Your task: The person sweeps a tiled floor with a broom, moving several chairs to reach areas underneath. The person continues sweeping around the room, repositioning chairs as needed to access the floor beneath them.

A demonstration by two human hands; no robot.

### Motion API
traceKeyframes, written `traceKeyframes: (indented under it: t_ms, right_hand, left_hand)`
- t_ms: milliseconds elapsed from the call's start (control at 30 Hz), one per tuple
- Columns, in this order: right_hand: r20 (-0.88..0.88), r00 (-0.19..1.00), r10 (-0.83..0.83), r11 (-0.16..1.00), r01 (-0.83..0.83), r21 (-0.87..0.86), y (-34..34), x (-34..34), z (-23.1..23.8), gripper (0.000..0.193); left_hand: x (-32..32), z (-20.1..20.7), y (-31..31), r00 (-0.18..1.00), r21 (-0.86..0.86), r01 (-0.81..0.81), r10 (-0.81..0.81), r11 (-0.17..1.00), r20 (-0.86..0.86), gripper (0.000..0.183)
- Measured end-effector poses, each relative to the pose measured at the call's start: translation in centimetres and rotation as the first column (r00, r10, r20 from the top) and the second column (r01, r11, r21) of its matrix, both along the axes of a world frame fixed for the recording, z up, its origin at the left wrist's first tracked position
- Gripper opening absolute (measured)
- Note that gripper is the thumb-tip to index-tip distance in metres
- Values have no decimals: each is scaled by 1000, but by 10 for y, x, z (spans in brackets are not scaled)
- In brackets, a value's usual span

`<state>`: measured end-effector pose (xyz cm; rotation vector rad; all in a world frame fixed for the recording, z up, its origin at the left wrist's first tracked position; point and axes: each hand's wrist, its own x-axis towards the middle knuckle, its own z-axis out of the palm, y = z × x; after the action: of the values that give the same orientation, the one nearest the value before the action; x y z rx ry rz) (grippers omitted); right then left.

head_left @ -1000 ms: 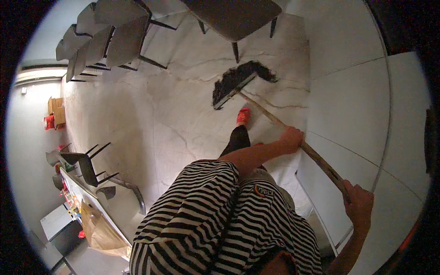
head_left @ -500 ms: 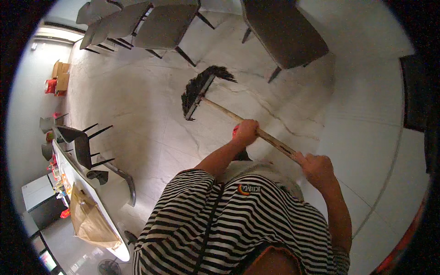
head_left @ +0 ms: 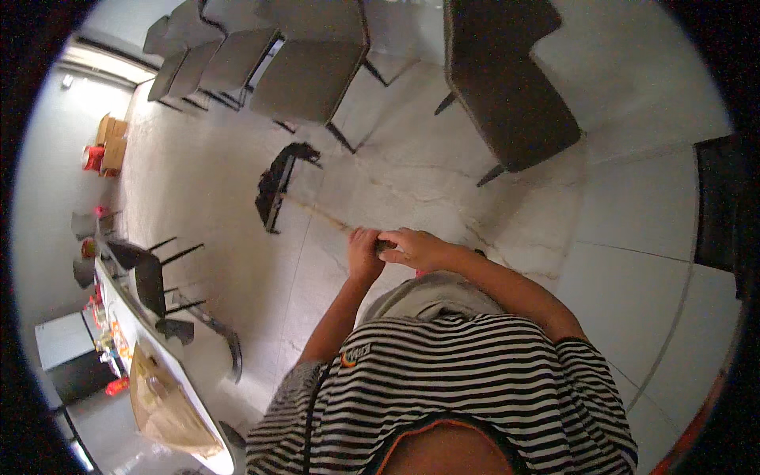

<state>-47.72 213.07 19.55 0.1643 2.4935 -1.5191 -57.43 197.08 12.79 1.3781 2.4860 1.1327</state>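
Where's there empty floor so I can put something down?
The floor looks bare between the broom head and the chair beside the table, and between the broom head and the upper-right chair. It's crowded along the chair row and on the table.

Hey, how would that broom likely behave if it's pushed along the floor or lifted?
The pale broom handle looks straight and wooden, so it should stay stiff. The dark bristles have an uneven edge, so they'd probably flex and drag. With that wide spread at the far end, the whole thing may feel end-heavy if lifted.
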Motion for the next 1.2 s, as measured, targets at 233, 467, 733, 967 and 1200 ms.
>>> traceKeyframes:
  t_ms: [233,467,733,967,1200]
  right_hand:
    - [257,915,-310,942,261,210,218,33,-80,51]
    - [168,704,-690,722,656,220,417,-99,-53,67]
    - [-118,517,-848,382,750,539,540,-351,-1,89]
    - [-230,589,-775,293,657,695,524,-367,-17,66]
    - [-347,709,-614,290,612,736,369,-260,-45,77]
  left_hand:
    - [-127,50,11,885,659,-444,184,607,428,13]
    - [-251,105,24,696,549,-672,677,497,239,24]
    - [-360,129,75,658,560,-710,687,427,310,31]
    - [-457,143,58,711,666,-613,666,426,228,26]
    - [-555,189,65,707,666,-615,669,421,229,31]
